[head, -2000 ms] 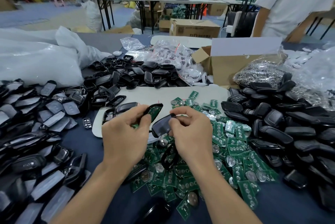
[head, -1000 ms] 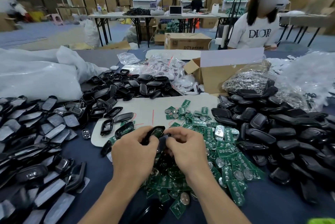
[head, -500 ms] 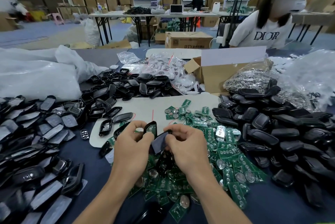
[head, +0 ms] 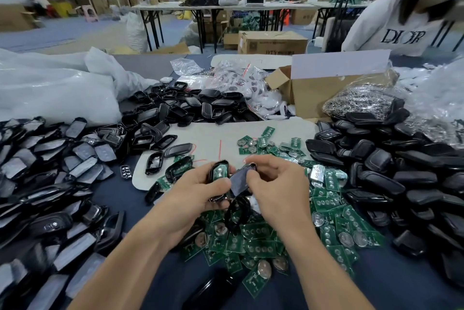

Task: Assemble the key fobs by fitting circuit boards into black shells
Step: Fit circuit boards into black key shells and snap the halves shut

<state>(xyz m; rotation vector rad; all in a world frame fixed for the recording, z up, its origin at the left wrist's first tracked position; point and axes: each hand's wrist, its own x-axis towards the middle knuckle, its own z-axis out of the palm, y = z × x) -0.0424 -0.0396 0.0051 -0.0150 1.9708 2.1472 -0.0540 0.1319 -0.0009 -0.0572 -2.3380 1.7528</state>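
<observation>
My left hand (head: 193, 194) grips a black shell (head: 219, 171) with a green circuit board seated inside it, held upright over the table. Beside it, my right hand (head: 276, 184) pinches a dark cover piece (head: 239, 180) tilted against the shell's right edge. Beneath both hands lies a spread of loose green circuit boards (head: 261, 242), some with coin cells. Another open shell with a board (head: 179, 168) lies just left of my left hand.
Black shells are heaped at the right (head: 391, 176), at the back (head: 190, 106) and at the left (head: 45, 184). A cardboard box (head: 321, 89) stands behind, white bags (head: 55, 89) far left. A person in a white shirt (head: 391, 31) sits across the table.
Both hands dropped lower and closer over the boards. The shell with the board now stands upright in my left hand, and the cover piece has been brought against it.
</observation>
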